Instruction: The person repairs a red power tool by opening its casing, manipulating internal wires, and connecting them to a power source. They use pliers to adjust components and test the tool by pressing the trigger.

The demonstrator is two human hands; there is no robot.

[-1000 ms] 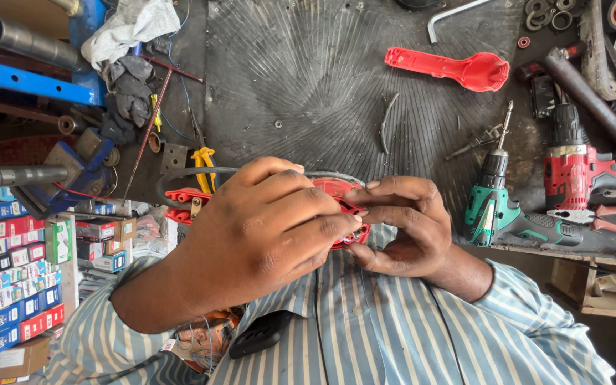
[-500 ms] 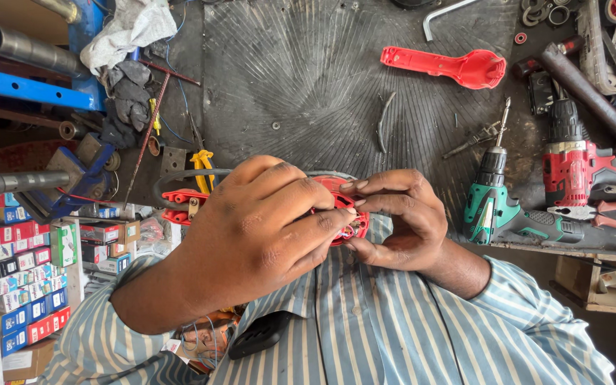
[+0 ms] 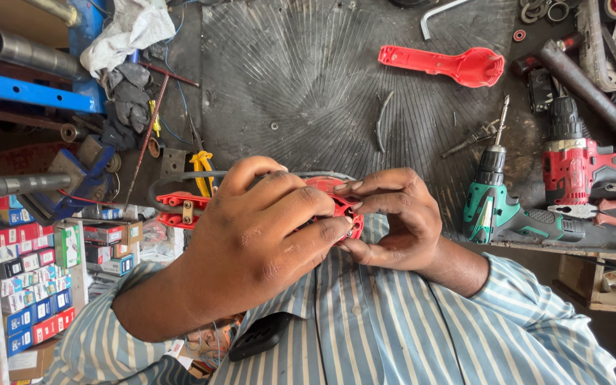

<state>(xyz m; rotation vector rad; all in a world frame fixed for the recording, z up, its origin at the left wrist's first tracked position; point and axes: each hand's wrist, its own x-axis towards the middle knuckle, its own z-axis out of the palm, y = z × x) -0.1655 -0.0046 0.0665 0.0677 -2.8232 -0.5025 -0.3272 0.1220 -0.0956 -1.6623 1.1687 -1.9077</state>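
- I see my left hand [image 3: 258, 242] wrapped over a red plastic tool housing [image 3: 336, 207], fingers curled tight, hiding most of it.
- My right hand [image 3: 397, 217] pinches its edge with fingertips.
- Beyond the housing lies a black rubber mat [image 3: 301, 78]; a green cordless drill [image 3: 500, 203] sits beside it, a red handle shell [image 3: 450, 64] farther off.

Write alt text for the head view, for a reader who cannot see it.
Two hands, the left hand and right hand, grip a small red plastic part together over a black ribbed mat. On the mat lie a red handle shell and a green drill, with a red drill beside it.
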